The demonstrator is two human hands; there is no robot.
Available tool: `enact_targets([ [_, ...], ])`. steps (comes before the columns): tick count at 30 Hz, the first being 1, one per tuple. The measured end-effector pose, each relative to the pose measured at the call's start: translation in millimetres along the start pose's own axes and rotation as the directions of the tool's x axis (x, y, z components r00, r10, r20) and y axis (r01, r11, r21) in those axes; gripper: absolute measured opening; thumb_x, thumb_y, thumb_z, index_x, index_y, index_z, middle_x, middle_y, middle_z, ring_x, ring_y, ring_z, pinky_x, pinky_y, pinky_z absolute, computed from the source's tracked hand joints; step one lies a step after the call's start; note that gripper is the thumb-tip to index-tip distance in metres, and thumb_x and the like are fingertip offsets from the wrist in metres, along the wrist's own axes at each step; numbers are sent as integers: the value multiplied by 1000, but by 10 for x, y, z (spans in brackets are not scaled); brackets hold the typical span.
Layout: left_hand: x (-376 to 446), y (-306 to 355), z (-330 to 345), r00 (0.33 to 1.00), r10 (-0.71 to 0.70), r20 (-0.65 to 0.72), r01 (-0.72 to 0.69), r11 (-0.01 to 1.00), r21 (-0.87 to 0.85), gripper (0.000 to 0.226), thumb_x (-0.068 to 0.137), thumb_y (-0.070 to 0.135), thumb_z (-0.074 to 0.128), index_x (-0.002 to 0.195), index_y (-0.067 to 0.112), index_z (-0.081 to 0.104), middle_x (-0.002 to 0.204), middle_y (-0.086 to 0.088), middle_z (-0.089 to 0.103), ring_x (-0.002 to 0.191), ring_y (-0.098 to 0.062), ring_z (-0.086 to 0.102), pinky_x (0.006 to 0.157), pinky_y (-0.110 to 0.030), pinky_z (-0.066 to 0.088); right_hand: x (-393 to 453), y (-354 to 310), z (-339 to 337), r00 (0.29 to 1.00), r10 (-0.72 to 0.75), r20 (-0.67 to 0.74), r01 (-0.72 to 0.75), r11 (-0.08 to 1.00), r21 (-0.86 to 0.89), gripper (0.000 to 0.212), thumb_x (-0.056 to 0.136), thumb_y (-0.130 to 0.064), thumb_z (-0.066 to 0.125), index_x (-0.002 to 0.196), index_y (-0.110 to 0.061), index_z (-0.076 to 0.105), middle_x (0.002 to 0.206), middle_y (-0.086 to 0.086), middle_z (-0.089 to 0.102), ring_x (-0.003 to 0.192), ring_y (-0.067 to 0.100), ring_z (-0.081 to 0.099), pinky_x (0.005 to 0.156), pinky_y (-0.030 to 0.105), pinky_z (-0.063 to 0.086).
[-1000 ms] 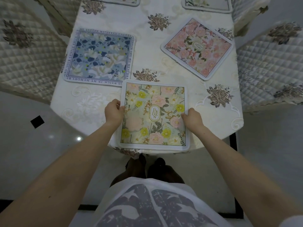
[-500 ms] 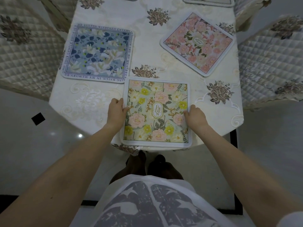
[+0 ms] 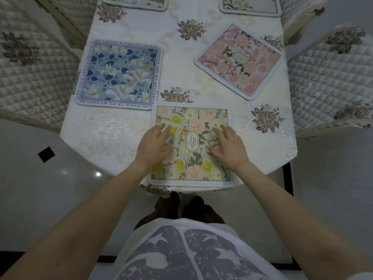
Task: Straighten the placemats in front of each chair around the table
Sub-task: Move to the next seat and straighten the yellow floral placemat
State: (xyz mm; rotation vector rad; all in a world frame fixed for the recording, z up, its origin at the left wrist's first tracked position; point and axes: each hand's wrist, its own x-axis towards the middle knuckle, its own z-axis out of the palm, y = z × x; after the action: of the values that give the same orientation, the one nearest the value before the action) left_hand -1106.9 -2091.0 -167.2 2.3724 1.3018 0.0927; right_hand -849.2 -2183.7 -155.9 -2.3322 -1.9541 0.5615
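Observation:
A yellow-and-pink floral placemat (image 3: 191,118) marked GARDEN lies square at the near end of the table (image 3: 121,134). My left hand (image 3: 155,144) rests flat on its left half, fingers spread. On the mat's right half my right hand (image 3: 229,146) lies flat in the same way. A blue floral placemat (image 3: 119,74) sits at the left side, roughly straight. At the right side a pink floral placemat (image 3: 239,60) lies turned at an angle. Two more placemats (image 3: 137,3) (image 3: 250,6) show partly at the far edge.
Quilted chair backs stand at the left (image 3: 30,63) and at the right (image 3: 331,77) of the table. The embroidered cream tablecloth hangs over the near edge. Glossy tiled floor (image 3: 50,199) surrounds the table, and my feet are under its near end.
Both hands let go of the mat's side edges and now lie flat on top of it. The mat has slid slightly farther onto the table.

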Motion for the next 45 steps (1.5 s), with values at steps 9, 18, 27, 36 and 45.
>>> enact_targets([
  [9,-10,-53,142,987,5,162,-19,996,89,84,77,55,62,146,22,28,157,-15,14,145,-31,9,118,-41,13,-44,7,195,987,-30,158,31,1000,-3,88,78,-65,52,150,-31,15,160,8,9,148,26,2,120,48,10],
  [18,85,2,-38,979,29,202,-46,996,81,62,83,48,57,135,19,39,142,-17,37,130,-34,32,103,-43,35,-6,-135,33,991,53,123,-64,994,84,70,82,-49,59,141,-21,35,150,9,31,141,27,25,113,42,29],
  [27,306,459,-407,985,174,-7,-173,984,39,47,98,35,38,138,12,39,132,-10,52,120,-29,46,99,-41,40,-45,-229,-426,960,159,-230,-136,984,113,49,95,-41,46,134,-11,47,133,9,54,126,27,46,97,40,45],
  [36,205,1305,-373,952,294,-80,-290,955,63,58,95,49,13,147,26,25,154,-1,30,145,-20,20,120,-42,11,-718,233,-704,898,208,-387,-180,978,107,52,97,-44,35,145,-23,34,151,7,37,140,28,31,108,48,34],
  [45,-176,2219,271,961,276,8,-276,961,31,62,92,52,11,147,26,26,154,-3,31,145,-22,21,119,-43,15,-1680,1088,-586,890,334,-311,-304,942,143,52,96,-43,37,144,-24,34,151,10,37,141,32,28,113,47,29],
])
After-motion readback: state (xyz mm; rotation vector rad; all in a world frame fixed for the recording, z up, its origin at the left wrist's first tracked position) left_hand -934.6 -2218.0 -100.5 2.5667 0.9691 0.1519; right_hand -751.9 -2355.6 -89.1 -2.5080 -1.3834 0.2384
